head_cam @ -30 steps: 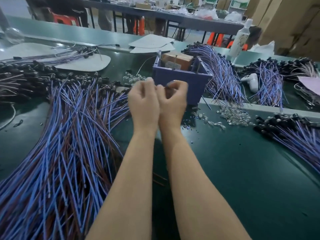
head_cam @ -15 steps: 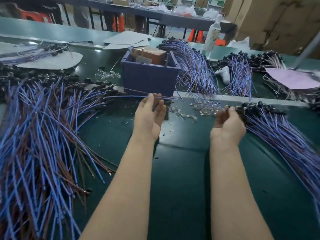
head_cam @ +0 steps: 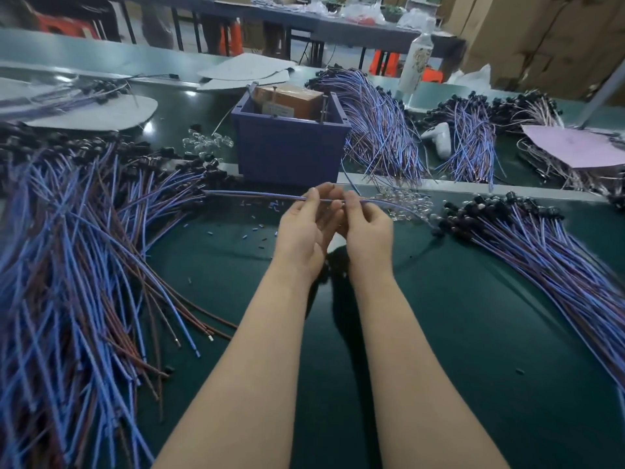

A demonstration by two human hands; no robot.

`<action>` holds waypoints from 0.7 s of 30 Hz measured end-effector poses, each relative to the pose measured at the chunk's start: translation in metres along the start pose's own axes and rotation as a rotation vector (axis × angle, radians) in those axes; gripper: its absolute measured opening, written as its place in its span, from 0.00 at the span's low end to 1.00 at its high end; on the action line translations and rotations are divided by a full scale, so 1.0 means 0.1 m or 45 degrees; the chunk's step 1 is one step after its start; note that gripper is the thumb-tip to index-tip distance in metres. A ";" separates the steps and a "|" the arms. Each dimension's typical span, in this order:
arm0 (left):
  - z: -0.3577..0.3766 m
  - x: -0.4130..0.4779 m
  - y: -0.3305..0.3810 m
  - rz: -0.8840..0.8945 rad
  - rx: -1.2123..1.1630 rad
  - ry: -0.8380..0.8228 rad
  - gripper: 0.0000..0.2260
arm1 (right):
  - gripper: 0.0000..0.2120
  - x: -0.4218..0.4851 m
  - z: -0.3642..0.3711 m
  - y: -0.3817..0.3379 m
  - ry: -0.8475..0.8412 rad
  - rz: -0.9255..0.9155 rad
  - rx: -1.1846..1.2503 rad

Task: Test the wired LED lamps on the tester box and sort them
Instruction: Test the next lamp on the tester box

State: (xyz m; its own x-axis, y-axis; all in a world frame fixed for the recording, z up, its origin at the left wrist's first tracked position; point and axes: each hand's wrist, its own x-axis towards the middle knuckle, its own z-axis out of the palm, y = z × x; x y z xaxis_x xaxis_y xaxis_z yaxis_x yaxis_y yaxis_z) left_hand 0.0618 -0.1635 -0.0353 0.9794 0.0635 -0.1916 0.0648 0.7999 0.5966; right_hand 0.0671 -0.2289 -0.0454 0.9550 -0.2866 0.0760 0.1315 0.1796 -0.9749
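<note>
Wired LED lamp (head_cam: 257, 195) now pinched by left hand (head_cam: 304, 228) and right hand (head_cam: 367, 231), hands rejoined before tester box (head_cam: 291, 143); next test likely starting.

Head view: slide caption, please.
Left hand and right hand pinch one blue lamp wire before the tester box, wire bundles flanking.

Bare green tabletop (head_cam: 439, 333) between the left wire heap (head_cam: 67, 282) and right wire heap (head_cam: 541, 252); blue box (head_cam: 291, 150) straight ahead.
</note>
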 end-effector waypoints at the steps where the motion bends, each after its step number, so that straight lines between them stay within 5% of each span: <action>1: -0.02 0.01 0.02 0.040 0.018 0.027 0.11 | 0.13 0.01 -0.04 -0.01 0.054 -0.040 -0.032; 16: -0.31 0.09 0.33 0.253 -0.355 0.347 0.16 | 0.15 0.19 -0.45 -0.15 0.573 -0.091 0.386; 21: -0.27 0.13 0.32 0.428 0.055 0.530 0.10 | 0.15 0.22 -0.57 -0.22 0.647 -0.056 0.492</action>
State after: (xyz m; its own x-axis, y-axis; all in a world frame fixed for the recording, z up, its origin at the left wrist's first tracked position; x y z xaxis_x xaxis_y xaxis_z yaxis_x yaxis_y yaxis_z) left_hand 0.0717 -0.1211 -0.0400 0.7895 0.5501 -0.2720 -0.2230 0.6701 0.7080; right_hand 0.0697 -0.2926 -0.0341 0.7138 -0.6950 -0.0867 0.3448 0.4564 -0.8203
